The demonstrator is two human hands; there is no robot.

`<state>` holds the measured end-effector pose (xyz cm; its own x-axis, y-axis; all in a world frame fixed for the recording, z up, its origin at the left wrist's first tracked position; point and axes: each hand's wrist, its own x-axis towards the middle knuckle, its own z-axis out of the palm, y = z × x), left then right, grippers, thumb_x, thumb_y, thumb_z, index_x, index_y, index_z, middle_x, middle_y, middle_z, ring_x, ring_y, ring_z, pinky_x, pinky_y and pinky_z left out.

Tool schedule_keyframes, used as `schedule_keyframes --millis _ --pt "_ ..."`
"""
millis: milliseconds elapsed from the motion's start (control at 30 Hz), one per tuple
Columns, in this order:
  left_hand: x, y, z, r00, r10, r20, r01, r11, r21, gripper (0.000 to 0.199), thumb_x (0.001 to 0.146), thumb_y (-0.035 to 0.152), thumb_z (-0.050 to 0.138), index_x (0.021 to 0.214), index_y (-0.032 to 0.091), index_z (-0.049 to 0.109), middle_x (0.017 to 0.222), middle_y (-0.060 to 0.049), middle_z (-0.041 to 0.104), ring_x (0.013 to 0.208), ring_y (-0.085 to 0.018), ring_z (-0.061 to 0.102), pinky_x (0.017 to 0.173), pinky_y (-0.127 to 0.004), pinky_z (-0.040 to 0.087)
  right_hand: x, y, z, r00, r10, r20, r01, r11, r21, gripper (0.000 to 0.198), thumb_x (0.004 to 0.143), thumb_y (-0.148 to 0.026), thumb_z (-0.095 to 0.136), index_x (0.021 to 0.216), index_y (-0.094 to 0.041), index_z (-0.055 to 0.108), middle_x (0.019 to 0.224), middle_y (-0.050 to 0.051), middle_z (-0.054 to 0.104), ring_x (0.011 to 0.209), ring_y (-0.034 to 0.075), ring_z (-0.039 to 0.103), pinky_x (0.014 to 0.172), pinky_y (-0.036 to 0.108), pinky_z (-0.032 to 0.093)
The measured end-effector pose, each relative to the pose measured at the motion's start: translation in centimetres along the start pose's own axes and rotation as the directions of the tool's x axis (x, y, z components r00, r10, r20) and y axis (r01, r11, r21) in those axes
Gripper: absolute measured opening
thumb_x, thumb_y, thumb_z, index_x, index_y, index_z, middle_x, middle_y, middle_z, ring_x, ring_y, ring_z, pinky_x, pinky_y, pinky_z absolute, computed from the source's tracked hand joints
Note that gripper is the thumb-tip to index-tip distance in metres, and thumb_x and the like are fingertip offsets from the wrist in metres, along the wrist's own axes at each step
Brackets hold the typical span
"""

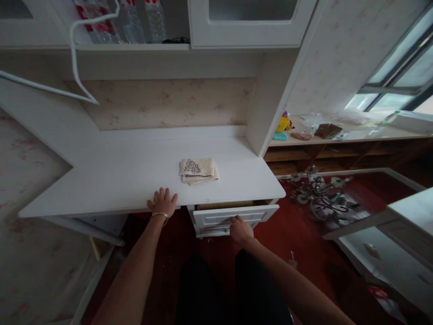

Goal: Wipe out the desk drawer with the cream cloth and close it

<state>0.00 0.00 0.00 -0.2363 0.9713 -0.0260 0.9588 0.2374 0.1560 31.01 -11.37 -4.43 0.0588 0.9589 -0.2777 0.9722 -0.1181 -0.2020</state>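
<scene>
A folded cream towel (198,170) with a dark pattern lies on the white desk top (128,176). My left hand (163,202) rests flat on the desk's front edge, fingers spread, left of the towel. Below the desk's right end a white drawer (237,215) stands slightly pulled out. My right hand (240,229) is closed on the drawer front at its handle.
A white clothes hanger (75,63) hangs at the upper left. Water bottles (135,20) stand on the shelf above. A cluttered window ledge (338,135) runs to the right. A chandelier-like metal lamp (320,194) lies on the red floor. White furniture (406,225) stands at the right.
</scene>
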Motion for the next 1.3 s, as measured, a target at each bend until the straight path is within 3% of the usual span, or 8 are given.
schedule_keyframes --millis 200,300,400,500,667,900,1100,1300 --pt "-0.4 0.0 -0.7 1.000 0.019 0.017 -0.019 1.000 -0.008 0.070 0.087 0.059 0.018 0.143 0.018 0.029 0.154 -0.010 0.015 0.139 -0.035 0.013 0.105 -0.066 0.011 -6.5 2.5 1.5 0.992 -0.112 0.063 0.104 0.987 0.121 0.041 0.083 -0.022 0.038 0.120 -0.028 0.054 0.128 0.007 0.052 0.092 0.026 0.065 0.077 0.037 0.049" --pt "-3.3 1.0 -1.3 0.989 0.114 -0.094 -0.115 0.993 -0.011 0.057 0.090 0.049 0.027 0.135 0.019 0.043 0.151 -0.012 0.024 0.137 -0.035 0.020 0.103 -0.067 0.016 -8.9 3.8 1.8 0.980 -0.168 0.110 0.138 0.962 0.234 0.045 0.082 -0.024 0.042 0.126 -0.026 0.050 0.134 0.006 0.048 0.106 0.025 0.059 0.090 0.036 0.044" --pt "-9.1 2.7 -1.3 0.894 0.356 -0.271 -0.372 0.928 -0.010 0.039 0.091 0.038 0.035 0.119 0.023 0.058 0.141 -0.011 0.041 0.131 -0.030 0.033 0.106 -0.059 0.022 -11.0 4.8 2.3 0.968 -0.196 0.158 0.136 0.935 0.328 0.061 0.079 -0.023 0.044 0.139 -0.025 0.036 0.145 0.007 0.036 0.119 0.023 0.051 0.098 0.033 0.039" --pt "-15.5 4.2 0.1 0.784 0.568 -0.250 -0.602 0.794 -0.088 0.032 0.093 0.031 0.035 0.102 0.025 0.064 0.122 -0.005 0.057 0.113 -0.020 0.051 0.105 -0.045 0.032 -12.8 5.4 2.2 0.955 -0.213 0.209 0.113 0.906 0.408 0.065 0.079 -0.025 0.045 0.143 -0.022 0.031 0.151 0.008 0.025 0.115 0.020 0.054 0.096 0.030 0.040" --pt "-21.3 5.1 3.2 0.810 0.525 -0.260 -0.574 0.800 -0.174 0.026 0.092 0.029 0.040 0.104 0.023 0.062 0.102 -0.004 0.065 0.099 -0.018 0.056 0.088 -0.036 0.046 -13.8 4.7 -2.0 0.910 -0.354 0.214 0.214 0.846 0.488 0.034 0.085 -0.030 0.044 0.114 -0.023 0.062 0.107 0.004 0.067 0.093 0.020 0.063 0.085 0.029 0.044" --pt "-23.1 4.8 3.4 0.834 0.457 -0.307 -0.531 0.817 -0.226 0.028 0.093 0.026 0.037 0.086 0.021 0.065 0.084 -0.003 0.066 0.083 -0.017 0.058 0.079 -0.033 0.046 -8.0 -0.3 -10.2 0.852 -0.520 -0.069 0.456 0.670 0.586 0.035 0.091 -0.041 0.041 0.106 -0.021 0.065 0.099 0.004 0.069 0.087 0.018 0.062 0.077 0.028 0.046" --pt "-27.0 3.8 2.7 0.856 0.437 -0.277 -0.501 0.833 -0.236 0.028 0.092 0.025 0.040 0.080 0.023 0.065 0.078 -0.002 0.066 0.077 -0.015 0.059 0.074 -0.029 0.045 2.5 -7.1 -11.9 0.818 -0.545 -0.186 0.564 0.823 0.071 0.040 0.084 -0.025 0.047 0.121 -0.013 0.055 0.121 0.010 0.058 0.108 0.020 0.054 0.095 0.030 0.039" --pt "-31.2 2.7 3.2 0.877 0.382 -0.291 -0.457 0.850 -0.262 0.027 0.091 0.023 0.042 0.076 0.024 0.065 0.074 -0.001 0.067 0.073 -0.014 0.061 0.070 -0.028 0.046 8.8 -11.6 -12.2 0.830 -0.527 -0.183 0.517 0.850 -0.104 0.062 0.082 -0.019 0.044 0.142 -0.017 0.027 0.153 0.009 0.015 0.137 0.029 0.013 0.106 0.049 0.021"
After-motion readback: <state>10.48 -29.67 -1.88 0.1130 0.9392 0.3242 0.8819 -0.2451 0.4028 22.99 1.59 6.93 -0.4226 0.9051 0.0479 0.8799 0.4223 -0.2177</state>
